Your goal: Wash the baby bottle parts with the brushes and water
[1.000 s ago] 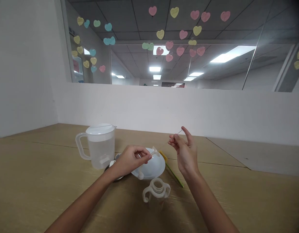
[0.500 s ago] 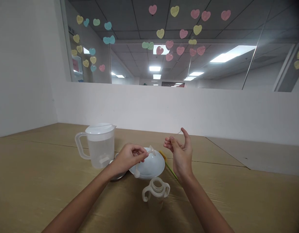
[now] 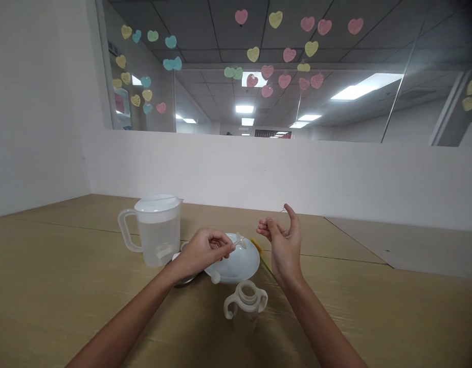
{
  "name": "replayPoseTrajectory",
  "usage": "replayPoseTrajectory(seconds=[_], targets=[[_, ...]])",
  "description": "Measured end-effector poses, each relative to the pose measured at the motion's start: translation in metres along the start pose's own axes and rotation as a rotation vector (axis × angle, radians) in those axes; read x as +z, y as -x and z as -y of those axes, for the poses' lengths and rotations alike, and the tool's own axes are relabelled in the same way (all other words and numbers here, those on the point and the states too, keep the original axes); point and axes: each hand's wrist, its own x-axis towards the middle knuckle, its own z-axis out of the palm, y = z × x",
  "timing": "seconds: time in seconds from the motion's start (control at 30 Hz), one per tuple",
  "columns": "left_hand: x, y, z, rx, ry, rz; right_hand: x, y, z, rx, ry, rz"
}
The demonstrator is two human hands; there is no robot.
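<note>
My left hand (image 3: 202, 251) pinches a small clear straw-like part (image 3: 239, 238) above a white bowl (image 3: 238, 263). My right hand (image 3: 282, 241) is raised just right of it, fingers pinched on a thin wire-like brush (image 3: 282, 209) whose tip sticks up past the fingers. Below both hands an open, clear two-handled baby bottle (image 3: 245, 301) stands on the wooden table (image 3: 67, 286).
A clear plastic jug with a white lid (image 3: 155, 230) holding water stands left of the bowl. A yellow-green brush (image 3: 263, 257) lies behind my right wrist. A white partition wall runs behind the table, with glass and heart stickers above.
My right hand has drifted left, toward my left hand, carrying the thin brush. My left hand has barely shifted.
</note>
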Motion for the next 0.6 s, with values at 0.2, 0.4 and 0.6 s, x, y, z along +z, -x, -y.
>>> replayPoseTrajectory(seconds=[0.2, 0.4, 0.6], targets=[[0.0017, 0.0016, -0.0012, -0.003, -0.002, 0.008, 0.0001, 0.0, -0.0018, 0.007, -0.003, -0.001], [0.0005, -0.0001, -0.0017, -0.018, -0.008, -0.021, 0.0021, 0.0023, -0.0012, 0.021, -0.008, -0.006], [0.0008, -0.0007, -0.0028, -0.04, -0.024, -0.04, 0.0028, 0.0026, -0.0031, 0.023, 0.005, -0.014]])
